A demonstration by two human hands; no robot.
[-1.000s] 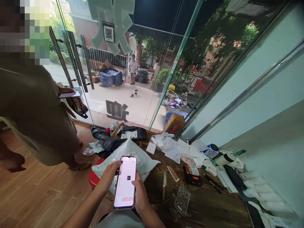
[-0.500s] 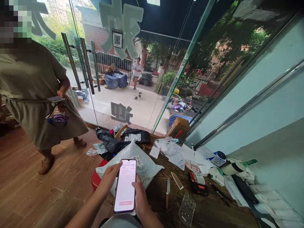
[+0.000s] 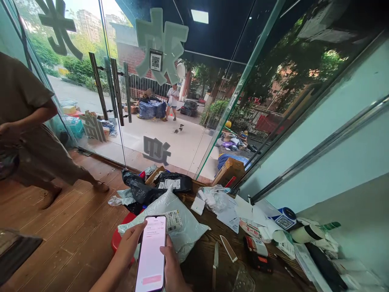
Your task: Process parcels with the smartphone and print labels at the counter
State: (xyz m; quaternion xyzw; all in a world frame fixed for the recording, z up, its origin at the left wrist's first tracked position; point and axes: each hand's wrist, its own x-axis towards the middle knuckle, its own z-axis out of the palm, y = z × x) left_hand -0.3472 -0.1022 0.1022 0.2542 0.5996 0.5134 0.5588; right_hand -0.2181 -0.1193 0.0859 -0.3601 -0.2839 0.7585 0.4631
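Observation:
A phone (image 3: 151, 255) with a bright, mostly white and pink screen is held upright between both hands at the lower middle. My left hand (image 3: 130, 243) grips its left edge, thumb by the top left corner. Around the right edge is my right hand (image 3: 172, 259), with the thumb at the side of the screen. Just beyond the phone lies a white plastic parcel (image 3: 185, 231) with a printed label, partly hidden by the phone and my left hand. A knife (image 3: 215, 259) and a white blade-shaped piece (image 3: 228, 248) lie to the right on the dark wooden table (image 3: 200, 267).
Black parcels (image 3: 142, 190) lie behind the white one. Papers (image 3: 227, 219), a black and red device (image 3: 257, 253) and a QR code stand (image 3: 285, 221) are on the right. A person (image 3: 27, 109) walks at the left; another person (image 3: 172, 101) is outside the glass.
The view has shifted, and the phone with both hands appears slightly lower and further left. The person at the left has moved further left and turned. The person outside has also moved.

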